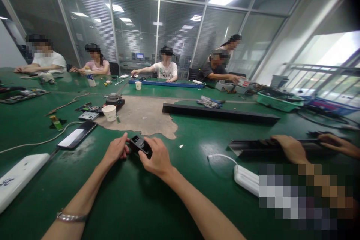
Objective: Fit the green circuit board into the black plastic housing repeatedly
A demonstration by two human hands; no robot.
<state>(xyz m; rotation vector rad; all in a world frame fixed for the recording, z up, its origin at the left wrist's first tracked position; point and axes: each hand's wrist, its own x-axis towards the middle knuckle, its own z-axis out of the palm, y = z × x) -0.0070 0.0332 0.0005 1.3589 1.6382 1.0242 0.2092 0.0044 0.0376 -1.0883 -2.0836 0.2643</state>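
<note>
A small black plastic part [140, 144] with square openings is held just above the green table [135, 202], in front of me. My left hand [116, 150] pinches its left end with closed fingers. My right hand [157, 159] wraps around its right side, fingers curled over it. A metal bracelet [71, 216] sits on my left wrist.
A paper cup [110, 113], a black phone [77, 138], a white power strip [19, 178] and cables lie to the left. A long black rail [221, 114] crosses the middle. On the right, a neighbour's hands [292, 149] rest on a black tray beside a white charger [246, 179]. Several people sit at the far side.
</note>
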